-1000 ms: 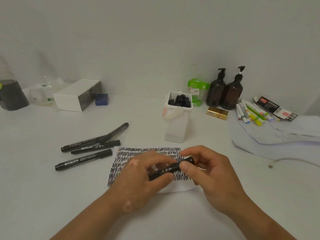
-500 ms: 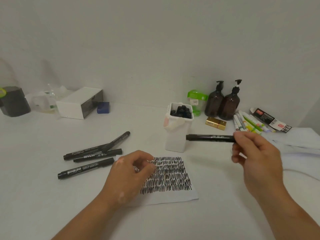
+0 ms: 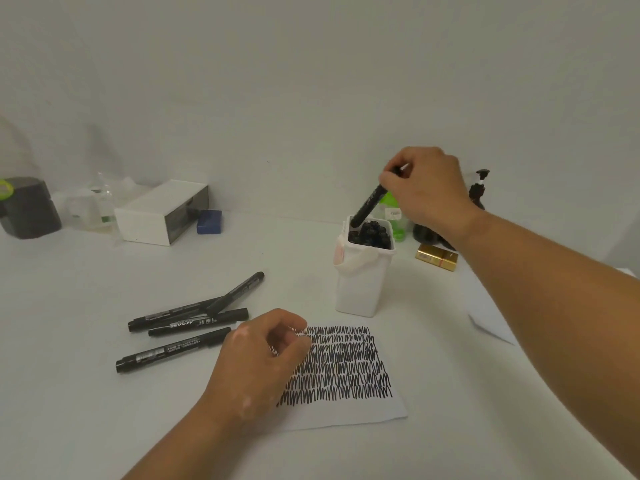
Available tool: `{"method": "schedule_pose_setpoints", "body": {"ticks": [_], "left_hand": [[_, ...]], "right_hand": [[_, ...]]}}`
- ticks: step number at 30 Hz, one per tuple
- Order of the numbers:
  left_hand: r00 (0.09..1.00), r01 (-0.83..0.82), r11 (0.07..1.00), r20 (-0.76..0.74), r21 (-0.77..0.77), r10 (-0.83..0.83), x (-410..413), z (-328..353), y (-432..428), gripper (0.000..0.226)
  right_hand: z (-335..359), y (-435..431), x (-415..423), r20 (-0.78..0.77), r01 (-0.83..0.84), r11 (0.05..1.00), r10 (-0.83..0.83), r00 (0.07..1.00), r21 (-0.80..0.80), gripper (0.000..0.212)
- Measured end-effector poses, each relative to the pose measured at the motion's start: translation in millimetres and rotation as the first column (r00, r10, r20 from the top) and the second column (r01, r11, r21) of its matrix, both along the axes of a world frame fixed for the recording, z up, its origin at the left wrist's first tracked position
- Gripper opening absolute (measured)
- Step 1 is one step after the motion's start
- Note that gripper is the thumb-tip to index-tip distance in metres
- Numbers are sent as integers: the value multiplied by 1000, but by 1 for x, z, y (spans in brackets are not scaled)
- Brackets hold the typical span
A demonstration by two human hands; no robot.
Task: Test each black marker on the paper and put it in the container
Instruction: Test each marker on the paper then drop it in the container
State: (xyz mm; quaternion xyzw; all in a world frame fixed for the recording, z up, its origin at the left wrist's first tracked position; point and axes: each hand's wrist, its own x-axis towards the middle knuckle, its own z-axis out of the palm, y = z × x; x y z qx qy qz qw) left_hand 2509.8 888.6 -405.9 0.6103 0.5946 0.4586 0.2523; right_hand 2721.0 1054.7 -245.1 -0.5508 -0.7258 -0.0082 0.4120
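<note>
My right hand (image 3: 426,188) pinches a capped black marker (image 3: 369,204) by its upper end, tilted, with its lower tip inside the mouth of the white container (image 3: 360,285). Several black markers stand packed in that container. My left hand (image 3: 256,362) rests on the left part of the paper (image 3: 346,372), fingers loosely curled and holding nothing. The paper is covered with rows of black scribble. Several loose black markers (image 3: 194,317) lie on the table left of the paper.
A white box (image 3: 162,213) and a blue block (image 3: 209,221) sit at the back left, with a dark grey pot (image 3: 27,209) at the far left. Behind the container are a green item (image 3: 394,216), a brown pump bottle (image 3: 479,195) and a gold box (image 3: 436,257).
My right hand carried the marker from above the paper up and right, then tipped it down into the container. My left hand let go of it and stayed on the paper.
</note>
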Motion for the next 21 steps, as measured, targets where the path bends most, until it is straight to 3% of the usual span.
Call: {"method": "schedule_pose_setpoints", "body": {"ticks": [8,14,21], "left_hand": [[1000,6,1000,2,23,-6,1,-1,0,7],[1000,9,1000,-10,28,-9,2,-1,0,6],[1000,17,1000,-5,21,-17,1,-2,0,5]], "right_hand": [[-22,25,-19,393,67,991,-15,919,-117,23],[-30,33,-29,499,121,988,-56,865,-98,22],[-40,31,-29,553,169,965,-32,832,-198,31]]}}
